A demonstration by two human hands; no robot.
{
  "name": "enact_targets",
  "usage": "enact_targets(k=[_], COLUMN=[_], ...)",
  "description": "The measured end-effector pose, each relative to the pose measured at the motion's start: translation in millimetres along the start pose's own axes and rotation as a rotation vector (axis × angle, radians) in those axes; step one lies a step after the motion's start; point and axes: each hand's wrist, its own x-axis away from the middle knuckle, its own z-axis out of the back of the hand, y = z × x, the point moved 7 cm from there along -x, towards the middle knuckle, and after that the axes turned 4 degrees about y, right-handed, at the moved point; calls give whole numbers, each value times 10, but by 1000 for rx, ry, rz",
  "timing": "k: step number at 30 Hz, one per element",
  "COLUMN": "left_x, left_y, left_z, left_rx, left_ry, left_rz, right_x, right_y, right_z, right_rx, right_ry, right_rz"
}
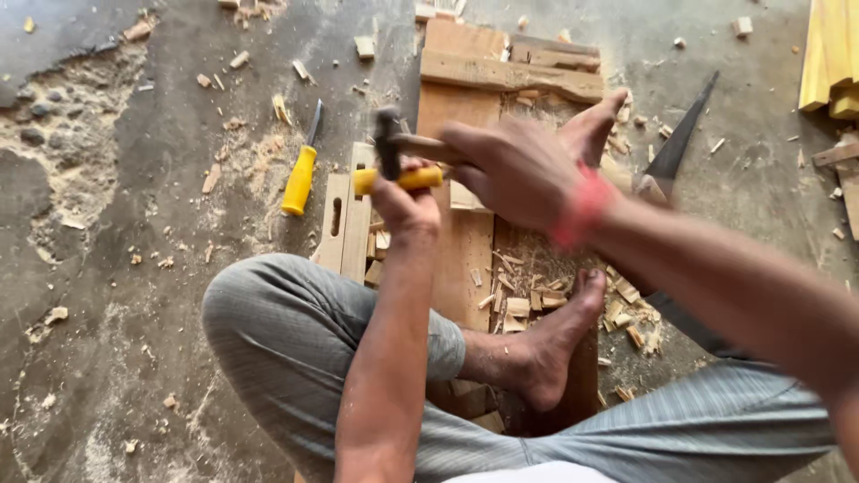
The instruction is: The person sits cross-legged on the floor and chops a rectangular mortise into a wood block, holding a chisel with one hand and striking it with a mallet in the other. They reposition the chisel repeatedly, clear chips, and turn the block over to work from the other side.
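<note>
Yellow-handled chisel gripped in left hand, upright over slotted wooden strip. Right hand clenched on wooden-handled hammer, head at chisel top. Risk: glancing blow hits left knuckles; chisel slips toward bare foot; strip splits.

chisel handles yellow | wristband red | trousers grey (fine stripes) | planks yellow | floor grey
</note>
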Motion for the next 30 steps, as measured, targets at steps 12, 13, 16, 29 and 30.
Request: enact_targets(k=[12,13,16,29,30], left_x=[1274,1365,1517,780,740], left_y=[543,432,47,-136,-99], left_z=[-1494,-1582,-1725,-845,-831], left_rx=[-1018,-1099,-1417,-2620,-2630], left_ry=[-693,-770,-1008,-1064,-1010], left_rz=[-995,-1045,-1188,-731,-717], right_x=[3222,3293,3166,3160,3161], right_y=[460,407,379,214,188], right_z=[-1446,-1517,-1336,-805,-806], right_rx=[-1341,-1378,-1044,-304,-284], right_ry=[-143,-165,-10,-144,-148], right_rz=[-1424,-1408,-935,-917,-925])
